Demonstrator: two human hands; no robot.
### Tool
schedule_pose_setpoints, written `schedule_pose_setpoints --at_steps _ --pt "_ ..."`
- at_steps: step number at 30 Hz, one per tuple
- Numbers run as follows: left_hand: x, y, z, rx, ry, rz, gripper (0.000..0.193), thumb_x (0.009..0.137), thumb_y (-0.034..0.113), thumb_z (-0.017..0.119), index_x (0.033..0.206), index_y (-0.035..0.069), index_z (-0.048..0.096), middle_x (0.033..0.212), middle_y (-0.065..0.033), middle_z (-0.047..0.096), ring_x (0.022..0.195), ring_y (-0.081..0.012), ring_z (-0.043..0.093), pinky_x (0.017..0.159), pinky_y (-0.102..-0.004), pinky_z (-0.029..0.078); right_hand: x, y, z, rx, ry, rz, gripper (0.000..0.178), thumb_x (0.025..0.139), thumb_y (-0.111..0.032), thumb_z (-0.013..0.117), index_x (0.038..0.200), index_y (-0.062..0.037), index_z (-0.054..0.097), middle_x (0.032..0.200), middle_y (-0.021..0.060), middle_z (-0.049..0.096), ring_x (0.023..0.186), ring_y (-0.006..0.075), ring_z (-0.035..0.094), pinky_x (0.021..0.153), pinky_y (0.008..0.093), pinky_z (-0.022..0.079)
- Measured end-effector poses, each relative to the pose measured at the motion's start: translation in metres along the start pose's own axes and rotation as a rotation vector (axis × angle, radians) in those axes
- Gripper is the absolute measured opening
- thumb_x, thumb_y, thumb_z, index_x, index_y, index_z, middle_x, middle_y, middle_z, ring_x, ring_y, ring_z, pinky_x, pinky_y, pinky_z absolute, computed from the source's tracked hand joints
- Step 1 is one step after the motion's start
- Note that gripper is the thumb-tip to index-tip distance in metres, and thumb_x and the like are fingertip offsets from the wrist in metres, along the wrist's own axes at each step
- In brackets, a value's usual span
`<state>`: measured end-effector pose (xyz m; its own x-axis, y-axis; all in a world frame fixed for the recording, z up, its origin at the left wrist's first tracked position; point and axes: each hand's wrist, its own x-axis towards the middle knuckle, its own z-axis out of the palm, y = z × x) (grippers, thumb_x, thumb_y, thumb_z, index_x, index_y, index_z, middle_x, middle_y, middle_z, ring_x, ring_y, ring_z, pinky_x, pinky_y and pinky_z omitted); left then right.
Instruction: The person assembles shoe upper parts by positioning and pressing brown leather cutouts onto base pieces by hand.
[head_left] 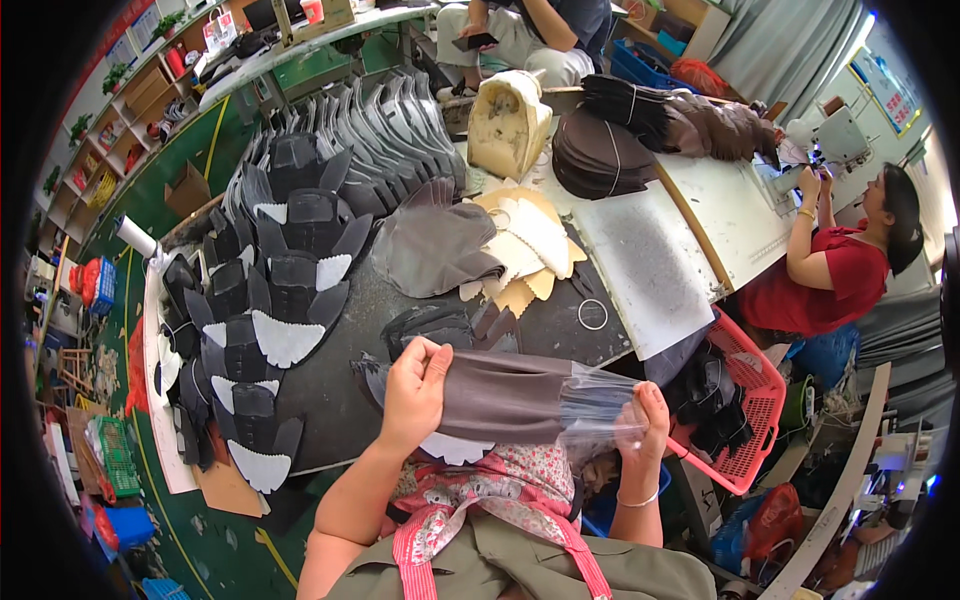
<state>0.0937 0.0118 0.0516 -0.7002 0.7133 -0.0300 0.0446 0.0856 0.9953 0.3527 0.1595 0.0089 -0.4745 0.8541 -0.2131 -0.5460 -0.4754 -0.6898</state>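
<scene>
My left hand (413,398) pinches one end of a dark grey-brown fabric piece (505,397), thumb on top, above the near table edge. Clear plastic film (595,400) stretches from the piece's other end to my right hand (640,430), whose fingers are closed on it. Just beyond the fabric, dark shoe-upper parts (428,325) lie on the black table (345,400). Farther back are a grey sheer pile (430,240) and several cream scalloped-edge pieces (535,240). A pale ring (592,314) rests to their right.
Rows of black shoe uppers with white tips (285,335) cover the left side. A yellowed block (508,122) and tied dark stacks (602,152) stand at the back. At right are a red basket (752,385) and a person in red (825,240) at a machine; another person (540,35) sits opposite.
</scene>
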Motion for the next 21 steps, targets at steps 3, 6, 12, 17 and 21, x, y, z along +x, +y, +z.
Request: schedule_pose_setpoints --at_steps 3,6,12,17,21 --pt "-0.002 -0.007 -0.008 -0.245 -0.018 -0.04 0.021 0.096 0.018 0.049 0.079 0.006 0.047 0.064 0.0089 0.04 0.058 0.0005 0.03 0.049 -0.0186 0.025 0.0 0.028 -0.058 -0.606 0.148 0.027 0.014 0.091 -0.017 0.055 0.087 -0.0044 0.06 0.059 -0.0083 0.045 0.044 -0.0004 0.032 0.038 0.0165 0.024" --pt "-0.004 0.006 -0.017 -0.262 -0.121 -0.133 0.019 0.097 0.019 0.047 0.081 0.007 0.046 0.067 0.0087 0.041 0.06 0.0014 0.032 0.051 -0.0179 0.028 -0.015 0.053 -0.115 -0.851 0.157 0.303 0.015 0.087 -0.02 0.06 0.089 -0.0051 0.063 0.066 -0.004 0.052 0.051 0.0049 0.043 0.045 0.02 0.032" --pt "0.003 0.025 -0.028 -0.376 -0.302 -0.244 0.018 0.097 0.019 0.045 0.085 0.006 0.049 0.072 0.008 0.047 0.064 0.0016 0.038 0.056 -0.0161 0.034 -0.032 0.042 -0.085 -2.289 -0.125 -0.448 0.011 0.082 -0.01 0.059 0.084 0.0001 0.064 0.072 0.0142 0.058 0.067 0.0258 0.055 0.065 0.0312 0.045" --pt "-0.004 0.033 -0.013 -0.234 -0.312 -0.139 0.02 0.096 0.02 0.047 0.085 0.004 0.05 0.069 0.0075 0.045 0.063 0.0002 0.036 0.054 -0.0182 0.033 -0.074 0.006 0.071 -1.096 -0.664 -0.136 0.015 0.08 0.0 0.058 0.093 0.004 0.062 0.088 0.0175 0.063 0.074 0.0271 0.062 0.065 0.0318 0.05" --pt "-0.014 0.041 -0.004 -0.011 -0.285 -0.018 0.022 0.094 0.02 0.051 0.082 0.002 0.051 0.059 0.0052 0.043 0.056 -0.0006 0.033 0.046 -0.0222 0.029 -0.061 0.028 0.134 -1.07 -0.752 -0.526 0.017 0.079 0.002 0.059 0.096 0.0047 0.06 0.093 0.0172 0.063 0.071 0.0255 0.063 0.063 0.0308 0.051"
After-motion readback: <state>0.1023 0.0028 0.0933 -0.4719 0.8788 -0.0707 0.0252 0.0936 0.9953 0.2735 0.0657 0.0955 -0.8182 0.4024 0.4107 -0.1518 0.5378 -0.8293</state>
